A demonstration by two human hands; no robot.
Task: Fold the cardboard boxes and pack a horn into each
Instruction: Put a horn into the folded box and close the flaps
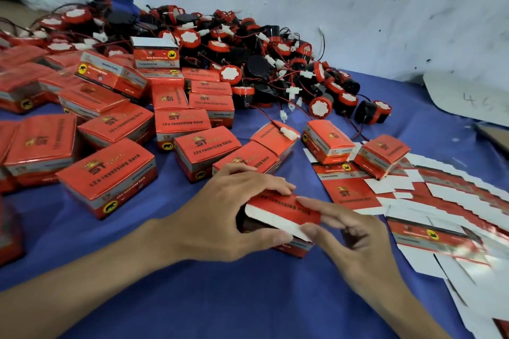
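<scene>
Cardboard box (286,209) lies between your two hands, light, thin-walled and probably easy to crush. Your left hand (231,217) clasps its left end; your right hand (355,239) pinches the white lid flap (272,221). Hold by the stiff folded edges.

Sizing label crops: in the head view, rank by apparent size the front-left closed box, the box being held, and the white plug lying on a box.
1. Front-left closed box.
2. Held box, partly covered, so order unsure.
3. White plug, clearly smallest, farther back.
</scene>
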